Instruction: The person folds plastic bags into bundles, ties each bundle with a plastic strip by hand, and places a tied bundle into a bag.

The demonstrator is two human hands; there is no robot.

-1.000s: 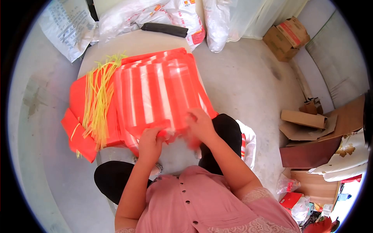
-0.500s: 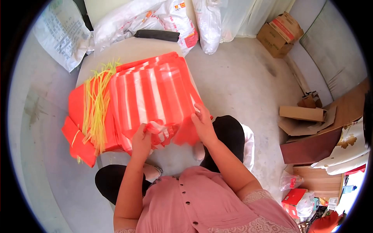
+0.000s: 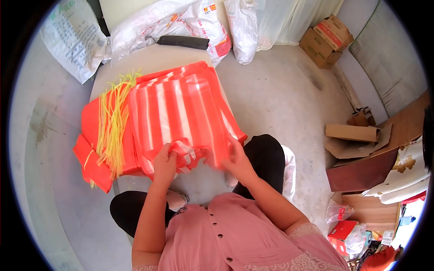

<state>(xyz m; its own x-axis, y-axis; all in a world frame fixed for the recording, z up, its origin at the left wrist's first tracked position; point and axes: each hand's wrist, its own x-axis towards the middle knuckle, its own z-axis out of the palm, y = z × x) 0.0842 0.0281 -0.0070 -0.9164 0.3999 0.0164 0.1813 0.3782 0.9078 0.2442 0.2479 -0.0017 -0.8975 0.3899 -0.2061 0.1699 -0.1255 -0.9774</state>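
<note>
A stack of red and white striped plastic bags [image 3: 184, 108] lies on the pale table in front of me. My left hand [image 3: 165, 164] pinches the near edge of the top bag, where the plastic is bunched and crumpled. At the bag's near right corner, my right hand [image 3: 238, 163] holds the red edge between thumb and fingers, with slight blur at the fingertips. Yellow strips [image 3: 113, 131] lie in a loose bunch across the left part of the stack. A folded red bundle [image 3: 92, 166] with a yellow tie sits at the near left corner.
A dark roll [image 3: 183, 41] lies at the table's far end, beside white printed sacks [image 3: 203, 22]. Another white sack [image 3: 74, 40] stands at far left. Cardboard boxes [image 3: 323, 43] stand by the far wall; flattened cardboard [image 3: 352, 133] lies at right. My knees flank the table's near end.
My right hand has moved down toward me along the bag's right side, and its fingers have closed on the near corner. My left hand stays at the same edge.
</note>
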